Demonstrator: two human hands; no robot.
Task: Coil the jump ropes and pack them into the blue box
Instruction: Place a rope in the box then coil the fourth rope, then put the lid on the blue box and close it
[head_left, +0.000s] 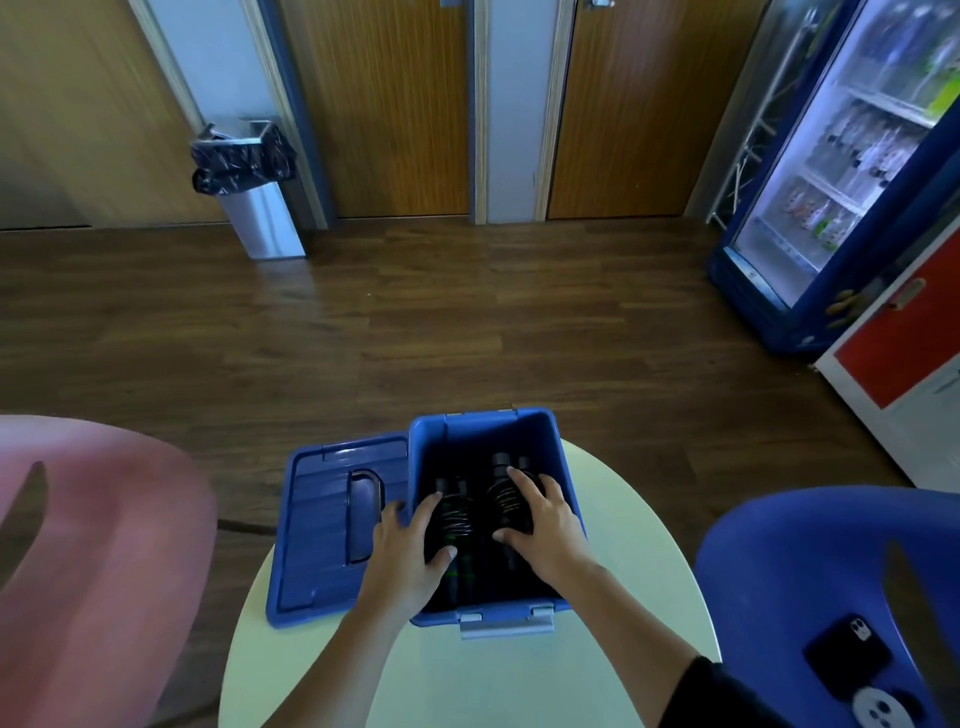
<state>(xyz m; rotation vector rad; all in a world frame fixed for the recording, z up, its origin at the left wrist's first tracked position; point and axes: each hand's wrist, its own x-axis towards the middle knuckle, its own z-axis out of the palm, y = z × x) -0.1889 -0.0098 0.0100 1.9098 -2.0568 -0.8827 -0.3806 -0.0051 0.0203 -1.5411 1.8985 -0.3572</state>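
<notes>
The open blue box stands on a small round pale table. Two coiled black jump ropes lie side by side inside it. My left hand reaches over the box's left wall and grips the left coil. My right hand is inside the box, fingers curled around the right coil. Black handles stick out beyond each coil toward the far wall. The lower parts of the coils are dark and hard to make out.
The box's blue lid lies flat on the table to the left, overhanging the edge. A pink chair stands at the left, a blue chair with a black phone at the right. Beyond are a bin and a drinks fridge.
</notes>
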